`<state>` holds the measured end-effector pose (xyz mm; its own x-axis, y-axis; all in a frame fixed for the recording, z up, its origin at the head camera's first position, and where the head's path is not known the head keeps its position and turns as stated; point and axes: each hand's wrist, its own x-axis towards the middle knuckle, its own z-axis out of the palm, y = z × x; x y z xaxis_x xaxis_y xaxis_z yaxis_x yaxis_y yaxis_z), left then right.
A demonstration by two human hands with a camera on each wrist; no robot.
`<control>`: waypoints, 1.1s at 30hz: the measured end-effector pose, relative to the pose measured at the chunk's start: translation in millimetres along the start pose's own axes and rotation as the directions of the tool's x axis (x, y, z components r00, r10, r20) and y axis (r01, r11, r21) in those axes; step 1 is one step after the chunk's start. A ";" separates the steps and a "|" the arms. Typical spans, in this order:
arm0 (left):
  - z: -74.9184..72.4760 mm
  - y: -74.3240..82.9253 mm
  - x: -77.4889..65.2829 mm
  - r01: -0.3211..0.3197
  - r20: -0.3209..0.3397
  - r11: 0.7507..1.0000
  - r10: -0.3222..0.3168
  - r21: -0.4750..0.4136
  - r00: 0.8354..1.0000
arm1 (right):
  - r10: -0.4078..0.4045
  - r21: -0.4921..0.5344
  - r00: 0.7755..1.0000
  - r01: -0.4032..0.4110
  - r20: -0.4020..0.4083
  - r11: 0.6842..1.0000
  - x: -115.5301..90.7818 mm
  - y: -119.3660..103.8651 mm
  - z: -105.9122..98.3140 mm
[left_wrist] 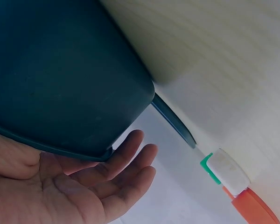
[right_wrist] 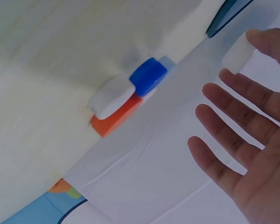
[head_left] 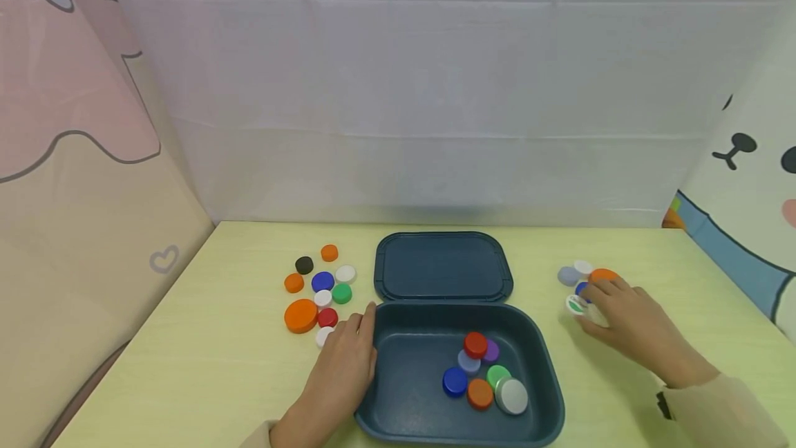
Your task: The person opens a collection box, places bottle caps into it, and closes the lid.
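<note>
My left hand [head_left: 340, 372] holds the left wall of a dark blue plastic box [head_left: 410, 399], its fingers outside below the rim in the left wrist view and its thumb hidden by the box. Several bottle caps lie inside, among them a red cap [head_left: 475, 345], a blue cap [head_left: 455, 382] and a silvery white cap [head_left: 513, 396]. On the right, my right hand [head_left: 634, 327] pinches a white bottle cap [right_wrist: 238, 53] with a green print on top between thumb and index finger; the other fingers are spread. Near it lie an orange cap [right_wrist: 114, 119], a blue cap [right_wrist: 148, 77] and a white cap [right_wrist: 113, 95].
Behind the box lies its dark blue lid [head_left: 443, 265], flat on the table. Left of the box is a group of loose caps, including a large orange cap [head_left: 301, 315], a black cap [head_left: 304, 265] and a green cap [head_left: 342, 293]. A pale curtain [head_left: 435, 109] hangs behind the table.
</note>
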<state>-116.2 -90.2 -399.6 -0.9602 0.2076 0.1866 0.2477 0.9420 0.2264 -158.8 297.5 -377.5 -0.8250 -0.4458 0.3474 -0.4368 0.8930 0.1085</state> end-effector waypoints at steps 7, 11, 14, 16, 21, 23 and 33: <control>0.2 0.2 -0.6 -0.004 -0.006 1.000 0.004 0.012 1.000 | -0.146 -0.029 0.976 0.144 -0.161 0.989 7.5 -23.1 -10.3; 0.8 0.4 -1.1 -0.009 -0.019 1.000 0.010 0.027 1.000 | -0.176 -0.034 0.964 0.172 -0.199 0.984 12.5 -38.1 -17.0; 1.2 0.4 -1.6 -0.020 -0.037 0.999 0.022 0.045 0.999 | -0.191 -0.037 0.960 0.187 -0.203 0.982 15.7 -48.6 -22.0; 1.3 0.4 -1.8 -0.026 -0.045 0.998 0.028 0.056 0.999 | -0.195 -0.036 0.962 0.192 -0.190 0.981 17.2 -54.6 -24.8; 0.9 0.6 -2.2 -0.025 -0.043 0.997 0.028 0.070 0.999 | -0.231 -0.043 0.960 0.227 -0.160 0.973 20.6 -69.8 -28.2; 0.9 0.7 -2.4 -0.025 -0.044 0.997 0.028 0.075 0.999 | -0.248 -0.050 0.957 0.243 -0.148 0.969 21.9 -76.8 -28.2; 1.3 1.1 -2.6 -0.023 -0.055 0.996 0.028 0.089 0.998 | -0.315 -0.025 0.948 0.314 -0.054 0.949 20.7 -107.5 -21.1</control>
<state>-113.6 -89.3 -401.1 -0.9444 0.2187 0.2456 0.2569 0.9568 0.1360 -121.4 193.6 -362.3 -0.6249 -0.6999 0.3459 -0.6645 0.7094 0.2349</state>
